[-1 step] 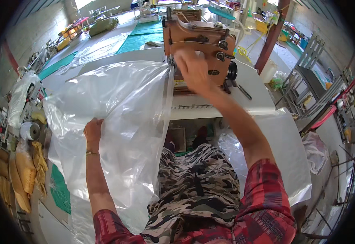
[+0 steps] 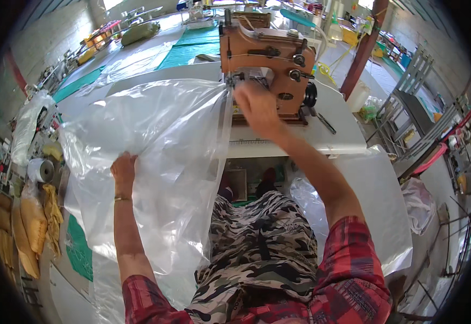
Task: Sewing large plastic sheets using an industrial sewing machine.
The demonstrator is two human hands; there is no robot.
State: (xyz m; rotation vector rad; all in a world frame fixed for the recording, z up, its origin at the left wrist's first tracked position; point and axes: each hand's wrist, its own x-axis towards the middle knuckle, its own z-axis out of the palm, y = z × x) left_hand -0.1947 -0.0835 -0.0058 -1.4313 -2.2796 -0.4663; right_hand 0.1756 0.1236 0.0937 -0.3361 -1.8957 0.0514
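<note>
A large clear plastic sheet [image 2: 160, 210] spreads over the left of the table and hangs down at the near side. My left hand [image 2: 123, 168] is closed on it, pinching up a fold with creases running toward the machine. The sheet gathers to a corner at the needle end of a brown sewing machine [image 2: 270, 56]. My right hand [image 2: 258, 110] is just in front of that needle area, beside the sheet's right edge. Its fingers are smeared by motion, so I cannot tell whether they hold anything. The hand hides part of the machine's bed.
A dark slim tool [image 2: 326, 123] lies on the white table [image 2: 346, 135] right of the black handwheel [image 2: 310, 95]. Another plastic sheet [image 2: 376, 205] drapes at the right. Yellow sacks [image 2: 33, 227] and a roll [image 2: 41, 170] stand at the left. A metal rack [image 2: 408, 102] stands at the right.
My right hand has come down slightly toward me, showing more of the machine's opening. The left hand keeps its hold on the plastic sheet.
</note>
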